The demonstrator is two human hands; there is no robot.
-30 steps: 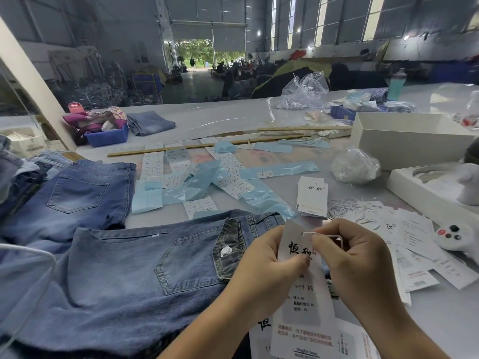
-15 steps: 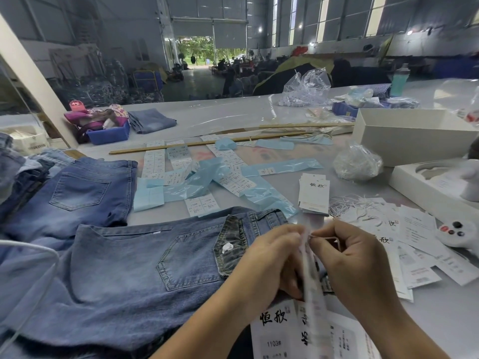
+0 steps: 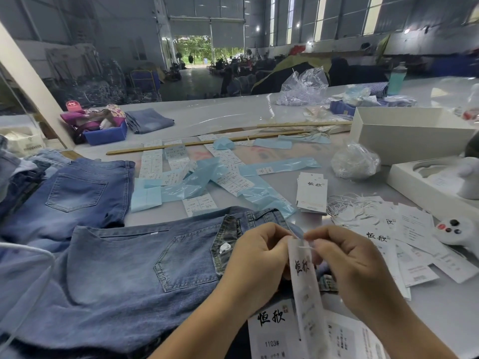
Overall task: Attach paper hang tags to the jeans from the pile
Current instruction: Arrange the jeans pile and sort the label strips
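Observation:
Blue jeans (image 3: 124, 275) lie flat on the table in front of me, back pocket up, waistband to the right. My left hand (image 3: 256, 263) and my right hand (image 3: 344, 263) meet over the waistband and pinch the top of a white paper hang tag (image 3: 304, 278) that hangs down between them. A thin white string (image 3: 305, 246) runs through the tag's top between my fingertips. Another tag (image 3: 272, 330) marked 1103# lies below it.
More jeans (image 3: 70, 193) lie at the left. Loose tags (image 3: 412, 237), a tag stack (image 3: 312, 193) and white strings (image 3: 350, 211) sit at the right, beside a white controller (image 3: 456, 230) and white boxes (image 3: 404, 136). Blue plastic strips and sticker sheets (image 3: 207, 177) cover the middle.
The tag turned from facing me to edge-on and now partly back toward me. Both hands stayed together at the waistband, and the string now shows at the tag's top.

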